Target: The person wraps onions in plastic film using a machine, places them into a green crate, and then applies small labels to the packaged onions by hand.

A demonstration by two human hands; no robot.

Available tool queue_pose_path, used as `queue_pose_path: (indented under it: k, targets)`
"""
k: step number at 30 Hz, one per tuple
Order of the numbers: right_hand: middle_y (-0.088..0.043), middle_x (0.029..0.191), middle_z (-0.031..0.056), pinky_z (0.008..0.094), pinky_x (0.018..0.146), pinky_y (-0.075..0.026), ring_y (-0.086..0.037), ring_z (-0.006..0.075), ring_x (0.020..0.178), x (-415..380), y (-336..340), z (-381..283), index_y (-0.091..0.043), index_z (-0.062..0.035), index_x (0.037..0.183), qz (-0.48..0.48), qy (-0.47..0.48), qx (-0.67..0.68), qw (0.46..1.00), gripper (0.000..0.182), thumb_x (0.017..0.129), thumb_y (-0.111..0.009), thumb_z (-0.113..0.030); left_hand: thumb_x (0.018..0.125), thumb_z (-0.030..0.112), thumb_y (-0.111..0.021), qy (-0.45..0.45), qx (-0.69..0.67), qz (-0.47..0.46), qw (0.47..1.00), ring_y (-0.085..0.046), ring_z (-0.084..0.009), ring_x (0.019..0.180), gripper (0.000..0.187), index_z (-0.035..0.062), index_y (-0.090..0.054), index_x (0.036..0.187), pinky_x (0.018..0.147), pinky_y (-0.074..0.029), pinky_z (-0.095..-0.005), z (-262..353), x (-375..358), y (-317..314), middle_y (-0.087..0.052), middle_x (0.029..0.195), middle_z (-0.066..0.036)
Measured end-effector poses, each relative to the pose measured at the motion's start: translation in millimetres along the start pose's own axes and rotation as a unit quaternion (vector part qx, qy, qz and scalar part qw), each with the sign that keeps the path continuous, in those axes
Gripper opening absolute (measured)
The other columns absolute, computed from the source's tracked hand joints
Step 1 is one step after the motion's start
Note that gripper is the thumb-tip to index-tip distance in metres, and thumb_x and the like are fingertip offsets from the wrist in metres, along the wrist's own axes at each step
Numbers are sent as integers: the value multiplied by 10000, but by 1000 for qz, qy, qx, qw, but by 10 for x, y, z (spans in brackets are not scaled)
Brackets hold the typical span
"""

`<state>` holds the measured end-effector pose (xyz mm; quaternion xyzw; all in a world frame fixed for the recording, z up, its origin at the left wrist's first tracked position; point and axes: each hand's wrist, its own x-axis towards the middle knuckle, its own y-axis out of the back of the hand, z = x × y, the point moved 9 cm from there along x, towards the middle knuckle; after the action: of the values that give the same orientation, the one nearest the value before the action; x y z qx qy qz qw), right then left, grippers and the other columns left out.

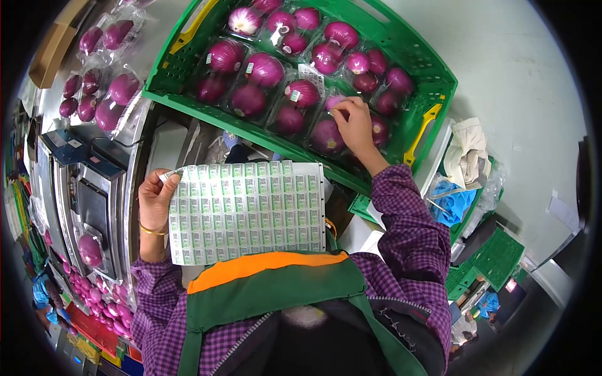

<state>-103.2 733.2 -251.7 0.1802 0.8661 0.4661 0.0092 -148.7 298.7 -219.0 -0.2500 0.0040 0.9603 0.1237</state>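
Observation:
My left hand (157, 199) grips the upper left corner of a sheet of labels (248, 213), with rows of small green-and-white printed stickers. Over the green crate (210, 117), my right hand (357, 125) has thumb and forefinger pinched together at a clear-wrapped pack of red onions (327, 136), near its upper onion. Whether a sticker is between those fingers is hidden. Several wrapped red onion packs fill the crate in rows. Small labels show on some, such as the pack (302, 94) just left of my right hand. A printed white tag (311, 76) lies among them.
More wrapped onions (110, 116) lie on a metal surface at the upper left. Below are a weighing and wrapping machine (94, 200) with one wrapped onion (89, 250) and a heap of loose onions (103, 301). A cloth bag (467, 153) and blue plastic (446, 203) sit at right.

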Motion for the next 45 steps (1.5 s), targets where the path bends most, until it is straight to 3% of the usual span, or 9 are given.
queue_pose_path:
  k: [8, 13, 17, 19, 25, 30, 32, 36, 45]
  targets:
    - [-570, 935, 77, 388, 731, -473, -548, 291, 859, 52, -106, 205, -632, -92, 821, -17, -84, 8, 996, 108, 724, -680, -82, 881, 102, -629, 5, -5, 15, 1000, -552, -39, 600, 94, 23, -582, 902, 549, -437, -170, -50, -42, 17, -628, 739, -3]
    - [-569, 954, 88, 386, 752, -476, -552, 288, 898, -3, -19, -167, -618, -81, 914, -16, 88, -92, 992, 181, 739, -663, -78, 888, 108, -619, -5, 6, -4, 1000, -551, -39, 607, 93, 28, -580, 915, 552, -434, -171, 27, -30, -52, -628, 750, -1]
    - [-581, 996, 101, 356, 783, -475, -569, 262, 910, -49, 226, -246, -617, -58, 981, -22, 25, 51, 998, 221, 763, -652, -74, 886, 110, -624, -15, 5, -5, 1000, -547, -38, 601, 93, 33, -579, 911, 543, -428, -170, 144, -10, -97, -624, 742, 3]
    - [-600, 1007, 106, 327, 808, -465, -582, 230, 894, -195, 164, -365, -611, -34, 1033, -217, -221, 306, 900, 250, 786, -639, -67, 884, 111, -626, -15, 12, -6, 1000, -546, -38, 600, 93, 35, -578, 908, 541, -426, -169, 195, -16, -139, -622, 740, 4]
    - [-619, 996, 78, 306, 839, -447, -579, 199, 936, -404, 369, -1250, -641, 3, 917, -337, -46, 302, 891, 132, 802, -631, -62, 860, 77, -651, -53, 31, -36, 997, -546, -36, 619, 105, 12, -582, 907, 560, -437, -173, 384, 62, -346, -615, 739, 4]
    - [-636, 910, 50, 287, 738, -469, -588, 174, 828, -549, 525, -1118, -639, -15, 924, -217, -47, 330, 918, 137, 813, -637, -95, 867, 80, -644, -47, 38, -58, 997, -545, -35, 631, 101, 15, -582, 912, 573, -431, -171, 296, 103, -378, -621, 755, 3]
    - [-645, 879, 44, 265, 713, -471, -583, 137, 776, -603, 566, -449, -644, -9, 947, -99, -241, 422, 868, 151, 828, -635, -101, 870, 80, -640, -42, 32, -59, 997, -545, -34, 634, 98, 16, -582, 916, 575, -430, -171, 218, 106, -330, -622, 759, 4]
    - [-651, 874, 66, 260, 678, -473, -602, 151, 750, -704, 633, 896, -669, -12, 893, 5, -309, 217, 926, 159, 800, -666, -141, 877, 84, -632, -28, 26, -42, 998, -543, -32, 636, 92, 21, -584, 923, 575, -427, -173, 129, 98, -240, -624, 765, 7]
    - [-590, 937, 75, 381, 795, -457, -533, 291, 897, -409, 405, 732, -665, -60, 774, -41, -117, -126, 984, 74, 717, -681, -104, 873, 93, -639, -24, -11, -45, 999, -549, -33, 621, 96, 21, -593, 914, 558, -424, -171, 50, 93, -271, -633, 757, 5]
